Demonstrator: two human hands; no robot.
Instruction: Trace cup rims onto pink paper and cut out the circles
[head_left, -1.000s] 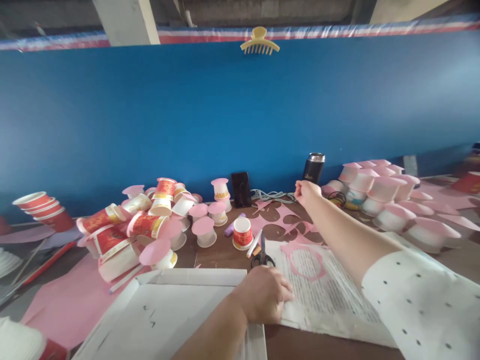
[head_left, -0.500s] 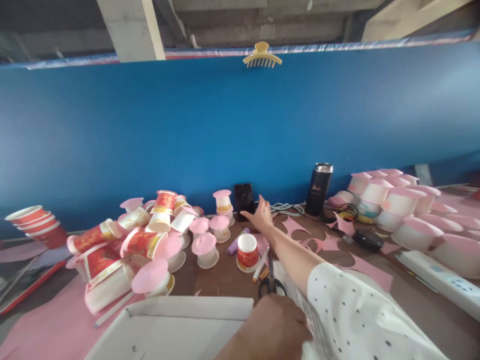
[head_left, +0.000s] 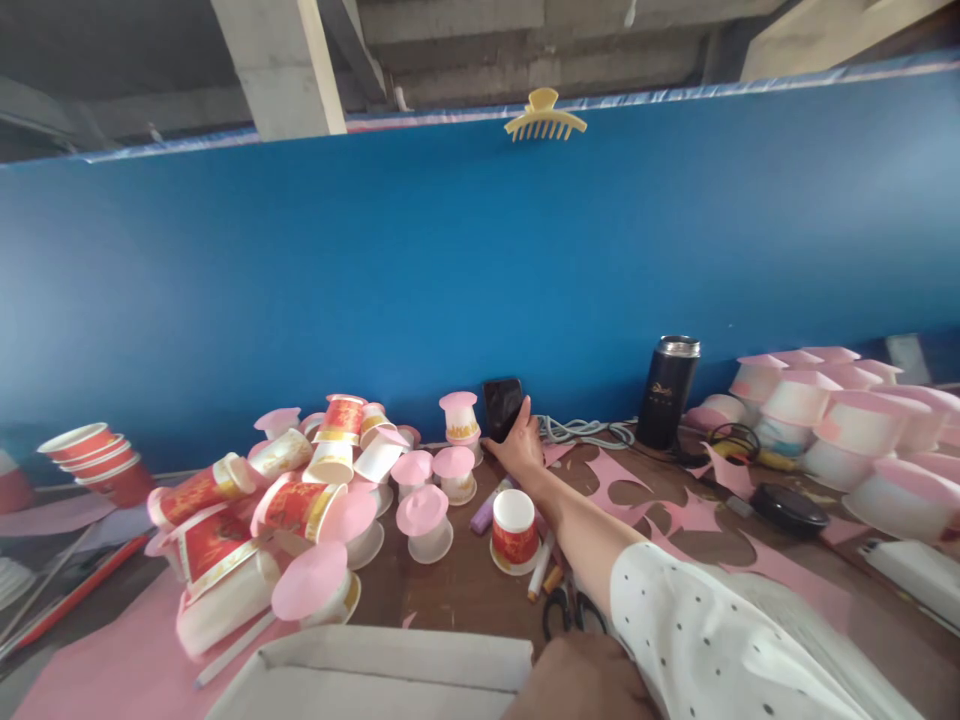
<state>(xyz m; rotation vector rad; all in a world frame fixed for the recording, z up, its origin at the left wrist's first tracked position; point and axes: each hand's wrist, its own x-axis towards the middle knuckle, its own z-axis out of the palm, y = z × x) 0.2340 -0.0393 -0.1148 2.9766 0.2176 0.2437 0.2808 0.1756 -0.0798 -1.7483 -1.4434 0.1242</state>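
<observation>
Right hand reached phone, grip unclear | left hand: can't tell | red cups nested (flask contents hidden)

Left hand partly below frame

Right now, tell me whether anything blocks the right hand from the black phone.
Nothing visible does: the right hand is at the lower end of the black phone, though its grip is unclear. White cables lie to its right, the purple stick nearer the wearer.
</observation>
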